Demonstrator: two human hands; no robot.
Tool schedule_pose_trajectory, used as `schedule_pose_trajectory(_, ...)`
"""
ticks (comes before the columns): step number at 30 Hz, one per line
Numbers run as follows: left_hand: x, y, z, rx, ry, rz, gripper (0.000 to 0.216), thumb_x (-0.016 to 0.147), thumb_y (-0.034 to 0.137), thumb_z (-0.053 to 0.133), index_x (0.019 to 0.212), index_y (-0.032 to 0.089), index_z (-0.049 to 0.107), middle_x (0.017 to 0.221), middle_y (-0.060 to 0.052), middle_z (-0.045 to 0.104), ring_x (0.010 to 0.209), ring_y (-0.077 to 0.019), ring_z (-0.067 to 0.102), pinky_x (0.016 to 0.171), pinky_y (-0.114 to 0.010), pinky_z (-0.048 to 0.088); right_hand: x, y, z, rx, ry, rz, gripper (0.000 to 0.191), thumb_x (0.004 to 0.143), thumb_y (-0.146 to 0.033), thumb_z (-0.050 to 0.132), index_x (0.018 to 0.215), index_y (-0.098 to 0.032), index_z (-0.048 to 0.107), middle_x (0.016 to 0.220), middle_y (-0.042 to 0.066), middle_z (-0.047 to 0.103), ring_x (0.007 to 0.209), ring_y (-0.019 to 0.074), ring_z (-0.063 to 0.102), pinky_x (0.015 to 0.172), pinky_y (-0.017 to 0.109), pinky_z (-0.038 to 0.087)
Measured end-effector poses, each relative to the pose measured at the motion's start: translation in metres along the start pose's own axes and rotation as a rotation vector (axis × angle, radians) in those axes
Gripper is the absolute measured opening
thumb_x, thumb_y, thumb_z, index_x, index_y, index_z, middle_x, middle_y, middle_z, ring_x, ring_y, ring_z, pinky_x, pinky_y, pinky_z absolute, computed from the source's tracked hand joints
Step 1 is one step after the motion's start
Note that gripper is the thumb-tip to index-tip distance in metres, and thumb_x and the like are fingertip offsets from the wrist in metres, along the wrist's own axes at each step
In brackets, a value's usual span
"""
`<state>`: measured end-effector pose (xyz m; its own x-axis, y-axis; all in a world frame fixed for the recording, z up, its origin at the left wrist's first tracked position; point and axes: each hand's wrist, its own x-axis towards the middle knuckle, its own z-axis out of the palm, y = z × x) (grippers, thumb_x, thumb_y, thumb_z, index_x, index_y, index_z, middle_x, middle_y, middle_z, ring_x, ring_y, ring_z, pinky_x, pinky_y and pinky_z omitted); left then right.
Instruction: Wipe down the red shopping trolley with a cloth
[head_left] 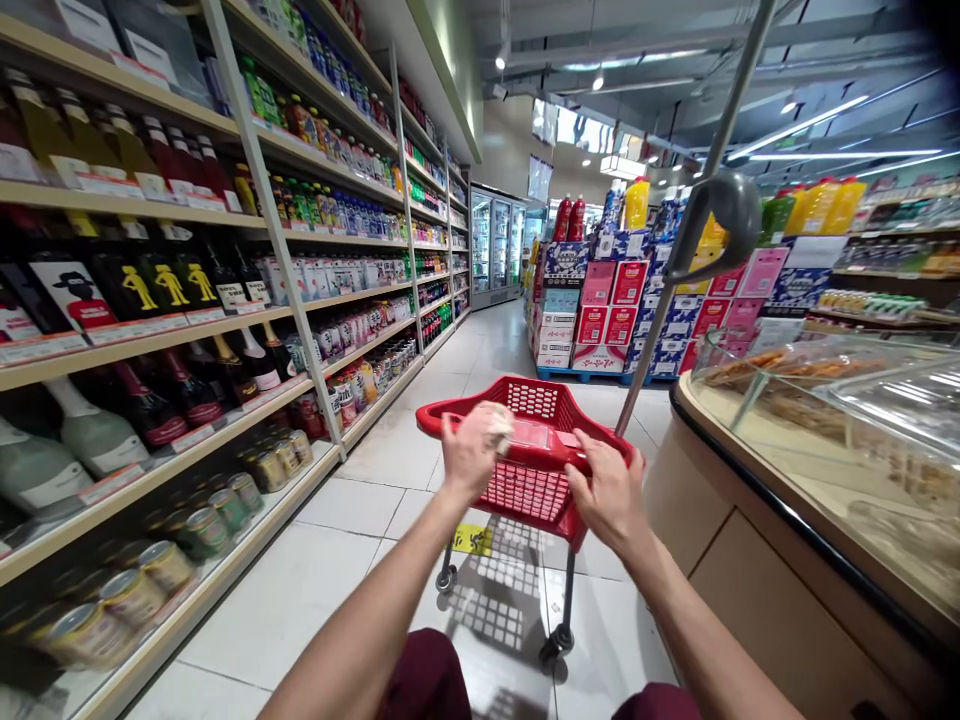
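A red plastic shopping cart (525, 488) stands directly in front of me, its wide red handle (541, 455) turned toward me. My left hand (469, 450) is closed around a crumpled whitish cloth (498, 424), held at the left part of the handle; motion blurs it slightly. Whether the cloth presses on the handle I cannot tell. At the handle's right end, my right hand (611, 488) grips it with fingers curled over the far side. A grey pole (651, 350) with a dark grey looped grip (716, 225) rises behind the right hand; its lower end is hidden.
Shelves (217, 330) of bottles and cans line the left. A rounded counter (750, 510) with clear food covers stands close on the right. Stacked drink cartons (600, 310) sit ahead, with glass-door fridges (499, 240) beyond. White floor tiles (345, 545) run along the aisle.
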<state>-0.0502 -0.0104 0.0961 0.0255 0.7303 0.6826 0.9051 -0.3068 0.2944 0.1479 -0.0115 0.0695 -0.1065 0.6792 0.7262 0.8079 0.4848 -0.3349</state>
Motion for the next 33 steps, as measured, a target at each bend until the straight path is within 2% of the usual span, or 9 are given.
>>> schedule_pose_trajectory(4, -0.005, 0.012, 0.008, -0.045, -0.079, 0.254, 0.028, 0.085, 0.028, 0.043, 0.111, 0.026, 0.053, 0.119, -0.002, 0.058, 0.115, -0.0178, 0.048, 0.108, -0.050, -0.001, -0.001, 0.000, 0.002, 0.006, 0.029, -0.039, 0.039, 0.086, -0.030, 0.031, 0.115, -0.014, 0.053, 0.106, 0.010, 0.063, 0.100, 0.0214, 0.054, 0.099, 0.049, 0.021)
schedule_pose_trajectory(6, -0.003, -0.008, -0.002, 0.013, -0.050, 0.163, 0.026, 0.086, 0.023, 0.040, 0.105, 0.027, 0.057, 0.115, -0.001, 0.061, 0.112, -0.0181, 0.050, 0.107, -0.052, -0.002, -0.002, 0.003, 0.001, 0.037, 0.036, -0.087, 0.038, 0.087, -0.029, 0.029, 0.115, -0.016, 0.053, 0.107, 0.008, 0.063, 0.101, 0.0192, 0.055, 0.100, 0.045, 0.021)
schedule_pose_trajectory(9, 0.001, -0.035, -0.016, 0.115, 0.077, -0.118, 0.028, 0.084, 0.020, 0.040, 0.106, 0.025, 0.055, 0.118, -0.005, 0.059, 0.113, -0.0219, 0.050, 0.105, -0.057, 0.003, -0.003, 0.001, 0.002, 0.014, 0.081, -0.110, 0.036, 0.087, -0.029, 0.032, 0.114, -0.017, 0.054, 0.107, 0.007, 0.063, 0.099, 0.0193, 0.055, 0.099, 0.044, 0.020)
schedule_pose_trajectory(11, -0.001, -0.029, -0.014, 0.085, 0.056, -0.082, 0.029, 0.083, 0.021, 0.042, 0.110, 0.025, 0.053, 0.120, -0.005, 0.057, 0.114, -0.0217, 0.049, 0.106, -0.057, 0.004, -0.003, -0.002, 0.005, -0.020, 0.105, -0.097, 0.036, 0.087, -0.031, 0.034, 0.112, -0.017, 0.055, 0.104, 0.007, 0.064, 0.095, 0.0200, 0.056, 0.097, 0.044, 0.021)
schedule_pose_trajectory(16, -0.004, 0.009, -0.002, -0.025, -0.048, 0.203, 0.031, 0.080, 0.031, 0.049, 0.111, 0.025, 0.052, 0.119, -0.003, 0.058, 0.112, -0.0203, 0.050, 0.108, -0.052, 0.000, -0.004, 0.006, 0.005, 0.016, 0.090, -0.125, 0.036, 0.087, -0.029, 0.033, 0.114, -0.017, 0.054, 0.104, 0.006, 0.064, 0.096, 0.0183, 0.056, 0.095, 0.039, 0.025)
schedule_pose_trajectory(21, 0.006, -0.027, -0.027, 0.082, 0.073, -0.163, 0.025, 0.081, 0.022, 0.044, 0.103, 0.023, 0.057, 0.101, -0.005, 0.067, 0.091, -0.0208, 0.061, 0.105, -0.057, 0.007, -0.003, 0.019, 0.003, 0.021, 0.110, -0.105, 0.035, 0.087, -0.029, 0.032, 0.110, -0.018, 0.056, 0.100, 0.006, 0.065, 0.094, 0.0181, 0.056, 0.095, 0.040, 0.023)
schedule_pose_trajectory(28, -0.003, -0.007, -0.016, 0.009, -0.050, 0.120, 0.032, 0.078, 0.022, 0.048, 0.109, 0.028, 0.054, 0.120, -0.001, 0.058, 0.113, -0.0205, 0.049, 0.106, -0.055, 0.004, -0.004, 0.034, 0.002, -0.016, 0.148, -0.109, 0.033, 0.086, -0.029, 0.032, 0.101, -0.019, 0.060, 0.096, 0.004, 0.066, 0.091, 0.0182, 0.056, 0.093, 0.040, 0.024)
schedule_pose_trajectory(31, -0.004, -0.036, -0.026, 0.114, 0.029, 0.027, 0.027, 0.079, 0.019, 0.046, 0.103, 0.025, 0.058, 0.110, -0.003, 0.063, 0.105, -0.0218, 0.054, 0.105, -0.058, 0.003, -0.005, 0.044, -0.002, -0.016, 0.135, -0.113, 0.033, 0.086, -0.029, 0.032, 0.098, -0.020, 0.060, 0.095, 0.004, 0.066, 0.093, 0.0185, 0.056, 0.095, 0.041, 0.023)
schedule_pose_trajectory(33, -0.004, -0.054, -0.033, 0.156, 0.105, -0.106, 0.027, 0.079, 0.017, 0.043, 0.101, 0.021, 0.057, 0.114, -0.008, 0.060, 0.107, -0.0239, 0.053, 0.104, -0.058, 0.011, -0.006, 0.046, -0.001, -0.037, 0.157, -0.097, 0.032, 0.086, -0.031, 0.033, 0.096, -0.020, 0.062, 0.093, 0.004, 0.066, 0.092, 0.0192, 0.056, 0.095, 0.043, 0.022)
